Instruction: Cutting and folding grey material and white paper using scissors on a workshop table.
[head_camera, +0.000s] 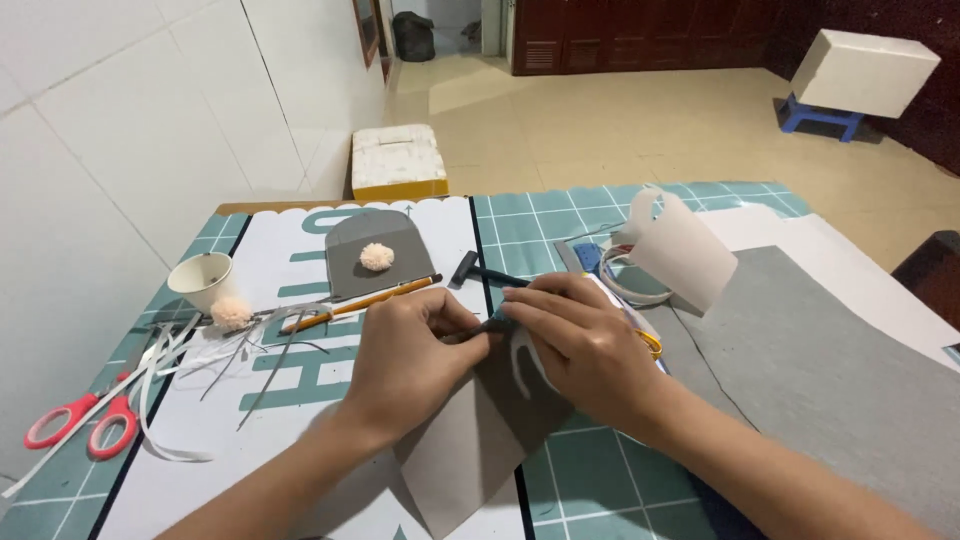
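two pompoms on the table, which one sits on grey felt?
The farther pompom, resting on the arched grey felt piece. The other pompom lies on the white sheet beside the paper cup.

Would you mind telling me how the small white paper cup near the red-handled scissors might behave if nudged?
The small white paper cup looks thin-walled and seemingly empty, so probably very light. It stands upright on a narrow base with a wider rim, so a push may tip it. Once on its side, its tapered shape would likely roll in a curve.

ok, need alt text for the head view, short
Two bare hands, left hand and right hand, pinch a piece of grey felt together over a teal cutting mat. To the left lie red scissors, a pencil, a paper cup and a peach pompom; a larger grey sheet lies on the right.
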